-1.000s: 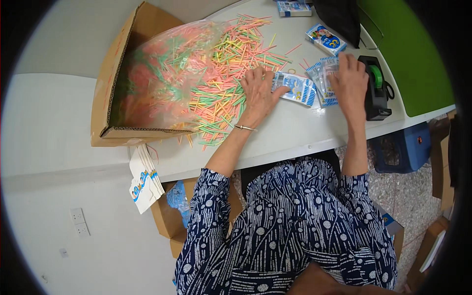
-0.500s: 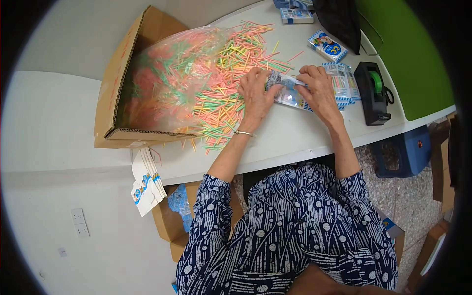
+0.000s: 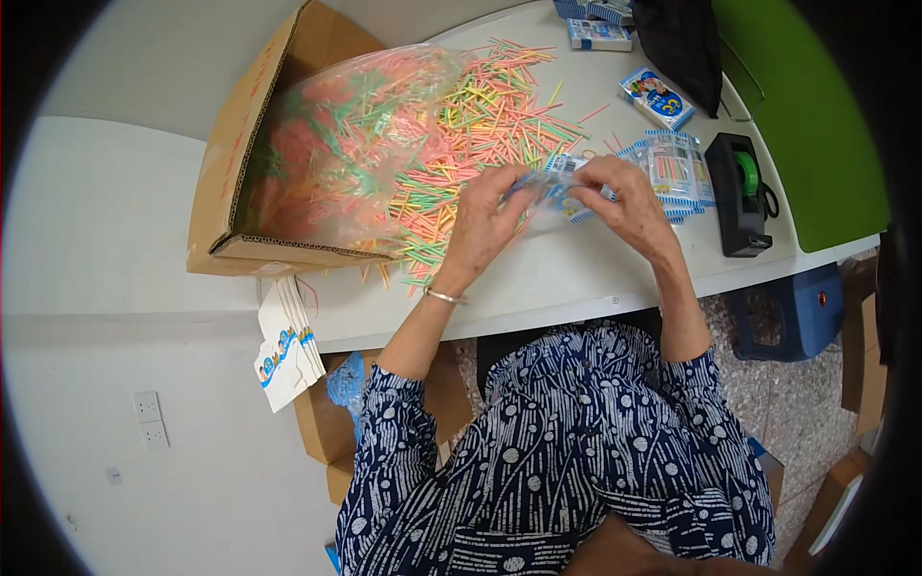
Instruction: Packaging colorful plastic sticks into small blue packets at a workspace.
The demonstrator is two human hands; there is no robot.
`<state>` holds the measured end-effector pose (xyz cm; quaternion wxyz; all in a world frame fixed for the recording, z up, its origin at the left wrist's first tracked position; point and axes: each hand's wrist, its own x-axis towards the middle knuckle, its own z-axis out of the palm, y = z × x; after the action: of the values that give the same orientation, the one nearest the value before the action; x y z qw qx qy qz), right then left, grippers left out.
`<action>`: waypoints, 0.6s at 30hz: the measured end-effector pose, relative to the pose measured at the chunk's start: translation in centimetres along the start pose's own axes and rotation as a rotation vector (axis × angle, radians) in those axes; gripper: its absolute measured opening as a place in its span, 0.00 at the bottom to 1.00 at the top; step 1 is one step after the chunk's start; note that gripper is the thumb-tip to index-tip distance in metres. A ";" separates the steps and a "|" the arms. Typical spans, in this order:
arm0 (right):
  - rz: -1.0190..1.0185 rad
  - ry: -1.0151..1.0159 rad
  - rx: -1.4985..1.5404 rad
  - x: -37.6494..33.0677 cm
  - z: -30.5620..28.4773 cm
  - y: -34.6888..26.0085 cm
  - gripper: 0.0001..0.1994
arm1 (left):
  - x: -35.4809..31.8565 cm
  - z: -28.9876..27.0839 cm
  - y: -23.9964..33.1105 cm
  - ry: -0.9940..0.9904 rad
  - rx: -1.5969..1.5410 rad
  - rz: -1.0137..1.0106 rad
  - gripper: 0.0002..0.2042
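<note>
Black tape dispenser (image 3: 738,195) at table's (image 3: 576,288) right edge; blue stool (image 3: 783,312) below.

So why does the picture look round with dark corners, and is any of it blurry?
In the head view a fisheye lens bends the white table's straight edge and blackens the rim. Lighting is even, shadows soft. The clear packet between the left hand and right hand is slightly smeared; the coloured sticks are sharp.

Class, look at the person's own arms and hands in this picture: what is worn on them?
Both forearms are bare. The sleeves are dark blue with white dots and lines, ending near the elbow. A thin metal bangle circles the wrist of the left hand. The right hand shows no ring or bangle.
</note>
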<state>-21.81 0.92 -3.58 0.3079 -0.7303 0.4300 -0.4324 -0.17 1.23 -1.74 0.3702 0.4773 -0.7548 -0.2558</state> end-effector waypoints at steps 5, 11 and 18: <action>-0.001 -0.091 0.072 -0.3 1.3 -0.6 0.09 | -2.4 -0.4 0.4 -0.007 0.022 -0.085 0.08; 0.019 -0.081 0.144 -0.8 2.8 -0.6 0.10 | -3.3 -0.2 -0.8 0.020 -0.086 -0.169 0.05; 0.096 -0.113 0.157 -0.7 3.0 -0.2 0.14 | -1.4 -0.9 -0.8 -0.046 0.161 0.028 0.07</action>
<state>-19.20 1.93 -4.98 0.4083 -0.7058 0.4113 -0.4075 1.37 2.17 -2.23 0.3169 0.4889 -0.7877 -0.2001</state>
